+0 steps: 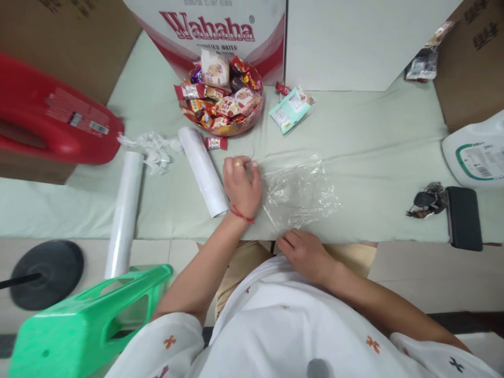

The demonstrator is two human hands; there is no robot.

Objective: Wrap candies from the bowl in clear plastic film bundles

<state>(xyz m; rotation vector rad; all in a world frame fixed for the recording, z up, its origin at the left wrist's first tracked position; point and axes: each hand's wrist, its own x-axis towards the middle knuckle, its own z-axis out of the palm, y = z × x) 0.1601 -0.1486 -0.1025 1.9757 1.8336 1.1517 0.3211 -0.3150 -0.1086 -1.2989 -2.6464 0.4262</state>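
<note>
A crinkled sheet of clear plastic film [301, 194] lies on the cloth-covered table in front of me. My left hand [242, 184], with a ring and a red string bracelet, rests just left of the film. Its fingers are curled in towards the thumb, and whatever may be between them is hidden. At the table's front edge, my right hand [303, 254] has its bent fingers closed at the film's near corner. A rolled white paper tube [202, 173] lies close to my left wrist.
Behind the hands stands a bowl of wrapped snacks [220, 126], before a Wahaha carton [220, 26]. A mint-coloured packet [290, 110] lies beside it. Leftward are a film roll [125, 215], red jug [59, 113] and green stool [59, 331]; rightward, a black phone [464, 218] and white bottle [478, 152].
</note>
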